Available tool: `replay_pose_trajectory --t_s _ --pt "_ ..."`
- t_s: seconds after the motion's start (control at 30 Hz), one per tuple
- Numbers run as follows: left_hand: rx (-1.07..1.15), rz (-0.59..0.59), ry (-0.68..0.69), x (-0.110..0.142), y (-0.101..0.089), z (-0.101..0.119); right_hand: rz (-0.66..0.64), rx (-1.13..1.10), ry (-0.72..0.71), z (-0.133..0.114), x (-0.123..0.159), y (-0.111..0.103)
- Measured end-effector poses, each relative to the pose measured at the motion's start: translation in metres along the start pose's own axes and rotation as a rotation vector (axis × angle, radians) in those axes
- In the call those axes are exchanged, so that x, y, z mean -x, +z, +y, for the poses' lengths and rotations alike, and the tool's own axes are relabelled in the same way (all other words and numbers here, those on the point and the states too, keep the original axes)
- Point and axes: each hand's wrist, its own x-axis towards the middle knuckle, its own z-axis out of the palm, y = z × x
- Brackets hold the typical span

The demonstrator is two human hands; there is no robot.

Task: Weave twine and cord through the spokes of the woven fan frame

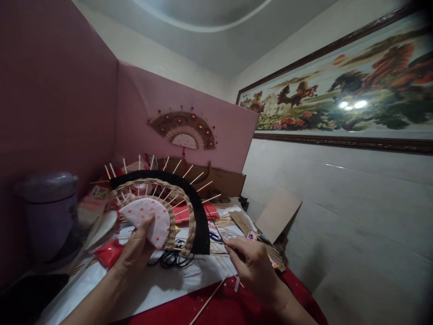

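Note:
My left hand (pixel 137 248) grips a half-made woven fan (pixel 162 203) by its pink dotted fabric centre (pixel 149 219), thumb on the front. The fan has a jute braid arc, a black outer band (pixel 199 212) and several thin wooden sticks fanning outwards. My right hand (pixel 248 262) is pinched shut on a thin black thread (pixel 214 225) that runs up to the black band. A tangle of black cord (pixel 174 259) lies under the fan on white paper (pixel 182 277).
A finished brown fan (pixel 184 128) hangs on the pink partition (pixel 145 108). A lilac lidded bin (pixel 49 207) stands at left. Cardboard pieces (pixel 277 212), loose sticks (pixel 208 300) and scraps lie on the red cloth (pixel 237 307). A framed horse picture (pixel 338 90) hangs on the right wall.

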Motion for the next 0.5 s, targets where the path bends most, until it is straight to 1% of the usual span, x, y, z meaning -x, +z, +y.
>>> replay_pose_trajectory --t_s 0.13,0.23,0.3,0.4,0.5 --pt "0.023 0.019 -0.039 0.002 0.004 0.003 0.037 0.004 -0.045 0.005 0.008 -0.004" --pt "0.068 0.077 -0.022 0.002 0.006 0.005 0.070 -0.020 -0.057 0.006 0.013 -0.008" --pt "0.092 0.094 -0.022 0.002 0.007 0.006 0.071 -0.034 -0.055 0.006 0.016 -0.008" --pt "0.105 0.081 -0.027 0.002 0.007 0.007 0.035 -0.089 -0.004 0.009 0.018 -0.004" --pt "0.117 0.084 -0.039 0.002 0.006 0.007 0.021 -0.223 0.145 0.015 0.017 0.001"
